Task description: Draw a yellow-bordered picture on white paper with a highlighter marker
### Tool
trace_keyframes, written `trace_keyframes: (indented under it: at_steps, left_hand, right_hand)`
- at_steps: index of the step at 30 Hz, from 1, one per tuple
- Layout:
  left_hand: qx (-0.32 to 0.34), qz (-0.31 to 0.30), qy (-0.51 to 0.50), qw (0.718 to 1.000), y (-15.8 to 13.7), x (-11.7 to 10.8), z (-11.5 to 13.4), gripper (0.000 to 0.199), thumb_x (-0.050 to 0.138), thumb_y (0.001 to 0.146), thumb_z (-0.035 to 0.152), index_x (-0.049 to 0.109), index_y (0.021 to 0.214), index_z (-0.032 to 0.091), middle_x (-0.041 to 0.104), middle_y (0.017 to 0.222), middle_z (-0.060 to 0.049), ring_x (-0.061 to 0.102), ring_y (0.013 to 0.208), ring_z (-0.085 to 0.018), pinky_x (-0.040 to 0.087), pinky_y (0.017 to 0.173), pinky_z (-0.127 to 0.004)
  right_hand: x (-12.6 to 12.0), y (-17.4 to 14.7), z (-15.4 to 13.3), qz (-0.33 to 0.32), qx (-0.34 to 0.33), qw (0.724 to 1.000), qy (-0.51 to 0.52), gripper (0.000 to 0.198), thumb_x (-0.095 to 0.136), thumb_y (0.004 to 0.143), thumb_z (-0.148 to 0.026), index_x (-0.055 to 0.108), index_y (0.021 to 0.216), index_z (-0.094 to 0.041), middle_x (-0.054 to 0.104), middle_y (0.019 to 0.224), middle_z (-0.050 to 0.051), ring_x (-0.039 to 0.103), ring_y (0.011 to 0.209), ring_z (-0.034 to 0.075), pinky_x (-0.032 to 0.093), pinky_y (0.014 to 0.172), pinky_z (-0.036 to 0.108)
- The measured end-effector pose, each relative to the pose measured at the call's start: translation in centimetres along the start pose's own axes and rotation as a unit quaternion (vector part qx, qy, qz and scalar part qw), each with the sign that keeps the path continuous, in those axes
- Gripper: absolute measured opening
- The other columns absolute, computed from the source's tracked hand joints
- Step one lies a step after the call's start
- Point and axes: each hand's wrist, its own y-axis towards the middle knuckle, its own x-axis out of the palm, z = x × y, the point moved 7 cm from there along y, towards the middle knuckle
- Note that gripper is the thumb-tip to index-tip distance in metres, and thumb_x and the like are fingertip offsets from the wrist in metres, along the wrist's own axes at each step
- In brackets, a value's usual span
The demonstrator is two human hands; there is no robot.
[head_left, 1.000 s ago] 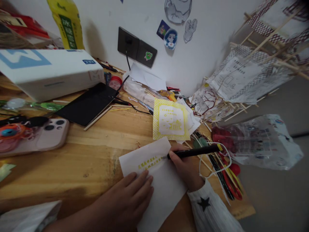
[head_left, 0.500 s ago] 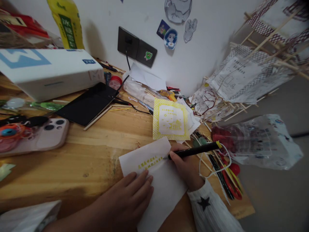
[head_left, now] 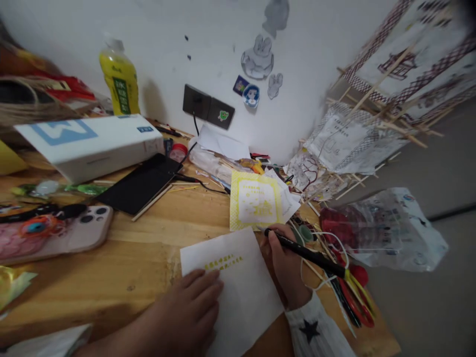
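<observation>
My left hand [head_left: 191, 307] lies on a white sheet of paper [head_left: 253, 292], fingers stretched out over its left part. Two lines of small yellow handwritten characters run across the sheet's upper part, partly covered by my fingertips. In my right hand [head_left: 284, 263] is a black-barrelled pen [head_left: 308, 252] with a yellow rear end. Its tip points left, just above the sheet's upper right corner, near the lower edge of a yellow-bordered drawing [head_left: 256, 201]. A white cord [head_left: 344, 243] loops beside the pen.
A black tablet [head_left: 143, 183] and a white box [head_left: 107, 146] stand at the back left, near a yellow bottle [head_left: 121, 79]. A phone [head_left: 87, 230] lies left. Wooden sticks with paper panels [head_left: 345, 141] rise at right, above a clear plastic bag [head_left: 386, 228].
The pen tip has left the written line and moved up and right, past the sheet's corner. The pen's rear end has dipped. My left hand stays on the paper; the view has shifted.
</observation>
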Motion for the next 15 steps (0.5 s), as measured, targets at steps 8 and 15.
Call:
trace_keyframes:
  at_steps: [8, 15]
  left_hand:
    - [-0.19, -0.024, 0.074, 0.979, 0.9, -3.1, -8.3, 0.035, 0.059, 0.084, 0.039, 0.067, 0.103, 0.012, 0.065, 0.108, -0.018, 0.059, 0.098, -0.033, 0.046, 0.085, -0.048]
    - [-0.27, -0.027, -0.046, 0.961, 0.5, -4.1, -10.4, 0.021, 0.067, 0.073, 0.032, 0.066, 0.086, 0.015, 0.064, 0.092, -0.011, 0.058, 0.087, -0.029, 0.044, 0.08, -0.04]
  right_hand:
    - [-1.0, 0.4, 0.3, -0.004, -0.046, 0.999, -0.005, 0.024, 0.059, 0.085, -0.034, 0.068, 0.105, -0.023, 0.071, 0.105, 0.007, 0.065, 0.098, 0.026, 0.05, 0.092, 0.041]
    - [-0.1, 0.0, 0.1, -0.035, -0.04, 0.998, 0.017, 0.032, 0.068, 0.073, -0.035, 0.072, 0.101, -0.02, 0.073, 0.106, 0.011, 0.067, 0.099, 0.033, 0.049, 0.093, 0.05]
